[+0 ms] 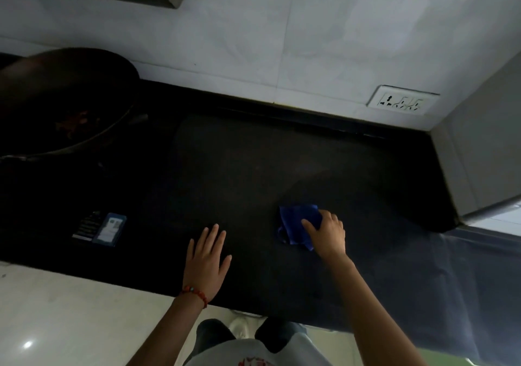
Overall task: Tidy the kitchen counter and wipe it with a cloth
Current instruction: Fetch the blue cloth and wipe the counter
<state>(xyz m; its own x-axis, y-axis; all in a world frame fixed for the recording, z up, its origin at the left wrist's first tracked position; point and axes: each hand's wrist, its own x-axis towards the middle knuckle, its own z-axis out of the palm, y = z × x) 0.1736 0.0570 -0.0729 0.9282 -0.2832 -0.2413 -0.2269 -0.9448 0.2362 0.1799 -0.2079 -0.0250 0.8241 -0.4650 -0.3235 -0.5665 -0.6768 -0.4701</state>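
Note:
A crumpled blue cloth (296, 222) lies on the dark kitchen counter (239, 174), right of centre. My right hand (328, 231) presses down on the cloth's right side, fingers bent over it. My left hand (207, 261) rests flat on the counter near the front edge, fingers spread, holding nothing; a red bead bracelet is on its wrist.
A large dark pan (62, 97) sits at the far left of the counter. Two small cards (101, 229) lie left of my left hand. A white wall socket (401, 100) is on the back wall. A grey wall (479, 154) bounds the counter on the right.

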